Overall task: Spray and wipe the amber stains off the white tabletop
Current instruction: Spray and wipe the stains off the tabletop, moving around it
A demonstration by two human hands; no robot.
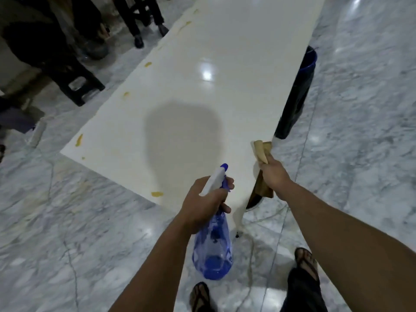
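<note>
A long white tabletop (225, 64) runs away from me. Amber stains dot its left edge: one near the front corner (157, 194), one further along (79, 139), and smaller ones at mid-length (126, 94) and beyond (148, 64). My left hand (206, 200) grips a blue transparent spray bottle (213, 248) by its neck, white nozzle aimed over the table's near end. My right hand (273, 176) holds a tan cloth (261, 152) at the table's near right corner.
A dark blue bin (299, 91) stands against the table's right side. Legs of people and a black stool (74, 79) are on the left. The floor is glossy grey marble (360, 131). My sandalled feet (306, 262) show below.
</note>
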